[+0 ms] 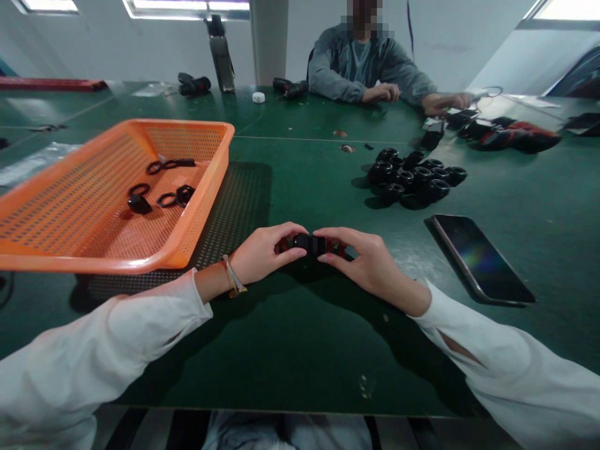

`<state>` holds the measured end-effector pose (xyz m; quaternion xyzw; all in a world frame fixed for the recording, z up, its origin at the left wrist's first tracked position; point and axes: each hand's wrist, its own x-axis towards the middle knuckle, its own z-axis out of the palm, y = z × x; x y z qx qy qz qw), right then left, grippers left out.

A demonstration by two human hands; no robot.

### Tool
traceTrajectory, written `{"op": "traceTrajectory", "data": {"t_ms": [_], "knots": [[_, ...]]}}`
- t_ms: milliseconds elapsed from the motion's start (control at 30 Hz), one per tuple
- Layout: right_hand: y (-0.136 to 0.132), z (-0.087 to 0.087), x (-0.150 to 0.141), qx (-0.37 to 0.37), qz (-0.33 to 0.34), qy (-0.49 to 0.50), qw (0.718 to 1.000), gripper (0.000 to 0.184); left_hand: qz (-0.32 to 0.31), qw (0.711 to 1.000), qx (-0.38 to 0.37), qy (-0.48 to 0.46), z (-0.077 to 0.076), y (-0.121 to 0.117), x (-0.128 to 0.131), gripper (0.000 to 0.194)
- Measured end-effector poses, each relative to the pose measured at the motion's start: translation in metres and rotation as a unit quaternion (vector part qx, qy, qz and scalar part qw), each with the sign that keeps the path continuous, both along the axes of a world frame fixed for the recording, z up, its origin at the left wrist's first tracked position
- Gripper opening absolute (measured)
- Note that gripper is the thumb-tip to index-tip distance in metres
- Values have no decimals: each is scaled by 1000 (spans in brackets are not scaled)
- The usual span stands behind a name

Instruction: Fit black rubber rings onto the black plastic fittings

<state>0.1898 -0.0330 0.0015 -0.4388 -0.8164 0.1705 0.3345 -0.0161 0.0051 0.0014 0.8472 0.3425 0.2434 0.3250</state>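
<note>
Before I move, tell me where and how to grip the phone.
Grip the phone across its middle, by the two long edges: it lies flat, so those likely offer the surest hold. Come from above and the left, probably with the right hand, the nearer one, though that is pinching a black part.

A small black part (pixel 315 244)
It looks chunky and goes longways from left to right, just below the middle of the frame. Its ends are partly hidden.
</note>
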Motion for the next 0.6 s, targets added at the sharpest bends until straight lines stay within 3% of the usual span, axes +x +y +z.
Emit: {"op": "traceTrajectory", "data": {"t_ms": [600], "knots": [[1,0,-1,-16,-11,5,1000,28,-2,1000,-2,-5,0,0,0,25]]}}
